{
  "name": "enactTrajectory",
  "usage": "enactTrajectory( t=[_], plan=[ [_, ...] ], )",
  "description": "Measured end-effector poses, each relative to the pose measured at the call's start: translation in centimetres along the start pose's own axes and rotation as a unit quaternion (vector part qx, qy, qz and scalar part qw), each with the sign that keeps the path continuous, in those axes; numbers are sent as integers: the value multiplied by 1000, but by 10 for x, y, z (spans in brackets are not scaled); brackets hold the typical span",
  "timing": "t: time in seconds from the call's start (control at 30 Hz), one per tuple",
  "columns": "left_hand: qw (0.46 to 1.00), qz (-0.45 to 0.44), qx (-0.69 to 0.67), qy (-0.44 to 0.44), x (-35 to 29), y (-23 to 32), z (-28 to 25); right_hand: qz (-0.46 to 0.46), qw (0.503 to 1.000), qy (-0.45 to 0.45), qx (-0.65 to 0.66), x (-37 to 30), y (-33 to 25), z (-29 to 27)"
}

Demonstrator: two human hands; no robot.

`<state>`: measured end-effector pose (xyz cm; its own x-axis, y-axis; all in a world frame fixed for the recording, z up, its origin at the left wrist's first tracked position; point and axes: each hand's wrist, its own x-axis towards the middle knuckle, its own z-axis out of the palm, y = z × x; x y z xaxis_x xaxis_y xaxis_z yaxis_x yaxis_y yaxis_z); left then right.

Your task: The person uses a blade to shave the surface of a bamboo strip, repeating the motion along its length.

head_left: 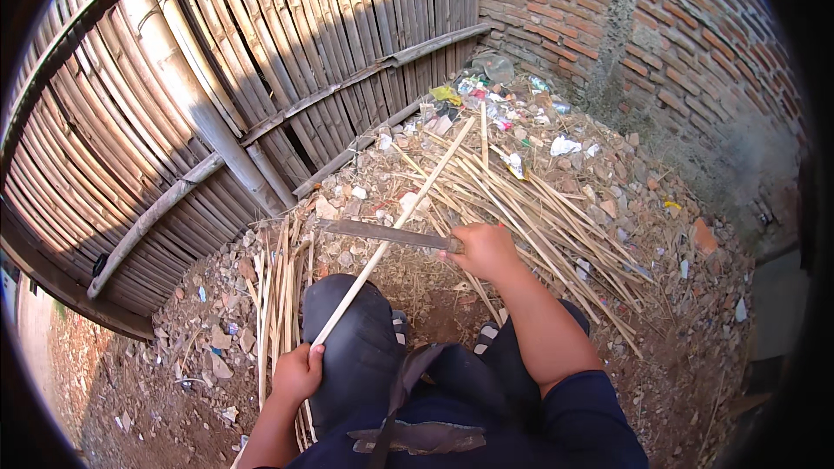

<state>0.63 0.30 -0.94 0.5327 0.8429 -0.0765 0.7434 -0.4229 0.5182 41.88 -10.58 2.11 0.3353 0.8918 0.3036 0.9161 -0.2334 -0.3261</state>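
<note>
My left hand (297, 372) is closed around the near end of a long pale bamboo strip (359, 282). The strip slants away from my left knee, up and to the right. In my right hand (486, 252) is the handle of a machete (391, 234), its dark flat blade pointing left. The blade crosses the strip near the strip's middle; whether it touches I cannot tell. A pile of bamboo strips (539, 226) lies on the ground ahead and to the right. Another bundle of strips (278, 295) lies beside my left leg.
A bamboo fence (287, 43) stands at the left and far side, with a thick pole (187, 87). A brick wall (556, 13) closes the far right. Litter (495, 104) gathers in the corner. Stones and rubble (221, 339) cover the ground around my sandalled feet.
</note>
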Motion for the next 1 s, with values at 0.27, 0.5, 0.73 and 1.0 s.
enactTrajectory(
  t=[0.27,0.5,0.73,1.0],
  plan=[
    [1000,8,15,3,-3,0,0,-32,983,-180,-37,-7,-45,-6],
    [1000,23,7,11,-1,-1,4,22,983,-179,41,2,-18,25],
    [997,43,54,18,-8,6,-1,20,984,-176,13,-2,-28,13],
    [995,21,87,-40,2,21,-6,119,974,-180,69,7,7,18]
  ],
)
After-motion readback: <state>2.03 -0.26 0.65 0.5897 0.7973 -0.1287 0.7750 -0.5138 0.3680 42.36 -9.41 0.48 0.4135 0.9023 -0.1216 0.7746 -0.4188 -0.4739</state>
